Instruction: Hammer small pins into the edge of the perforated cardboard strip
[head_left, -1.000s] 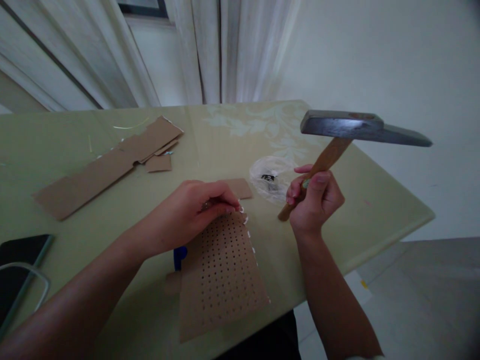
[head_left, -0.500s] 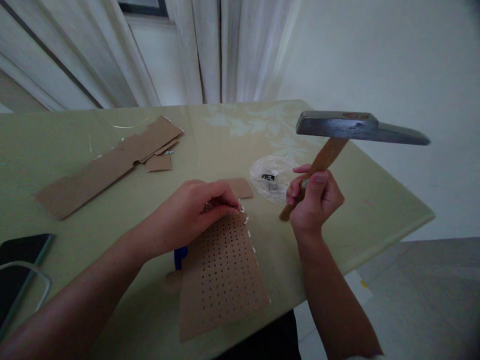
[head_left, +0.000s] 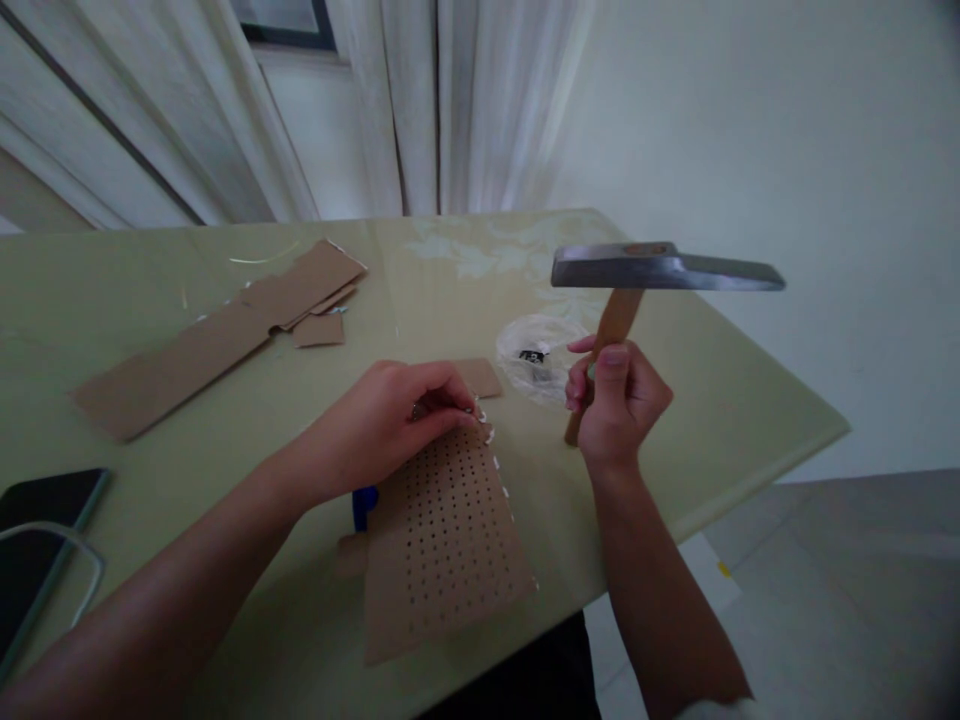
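My right hand point(head_left: 619, 405) is wrapped round the wooden handle of a hammer point(head_left: 664, 268), its long steel head raised above the table. At the far end of a piece of cardboard point(head_left: 457, 540) punched with rows of small holes, my left hand point(head_left: 405, 425) is closed in a pinch. Its fingertips are at the cardboard's far right corner; whatever is between them is too small to make out. White torn bits line the right edge of that cardboard. A blue object point(head_left: 364, 508) shows partly from under its left side.
A clear plastic bag point(head_left: 536, 360) with something dark in it lies behind the right hand. Small cardboard point(head_left: 480, 377) sits beyond the left hand. Torn cardboard strips point(head_left: 225, 340) lie back left, a phone point(head_left: 45, 550) with a white cable at left. The table edge point(head_left: 727, 510) runs at right.
The hammer has swung left and slightly down, its head now more level with the handle more upright. My left hand keeps its pinch at the same corner. The view has shifted slightly.
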